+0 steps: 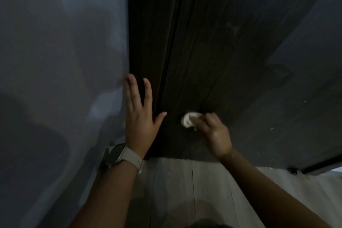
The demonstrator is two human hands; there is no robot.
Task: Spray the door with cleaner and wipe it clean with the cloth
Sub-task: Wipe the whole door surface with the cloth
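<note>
Door [222, 52], dark wood grain, fills the frame from the centre out to 12 and 2 o'clock, its bottom edge meeting the pale plank floor [185, 190] toward 6 o'clock. It looks rigid and heavy, so it should take firm wiping pressure without flexing, though it may swing on its hinges if pushed hard; I judge that is why one hand braces near it. Its surface looks smooth and would be slick where wet, and faint pale flecks show toward 3 o'clock, which may be droplets or dust.

Low on the panel, just below centre, the cloth [187, 120] is a small white wad, soft and light, easily crushed into the fingers. The right hand [212, 133] has its fingers curled round it and presses it against the wood; only the cloth's left end shows past the knuckles. Bunched this tightly it covers little area, so opening it flatter would likely clean faster.

At 9 o'clock from the cloth, the left hand [140, 114] lies flat with fingers straight and spread, holding nothing, resting across the door's frame strip and the edge of the grey wall [55, 61]. A pale-strapped watch [120, 155] sits on that wrist.

No spray bottle is in view.
</note>
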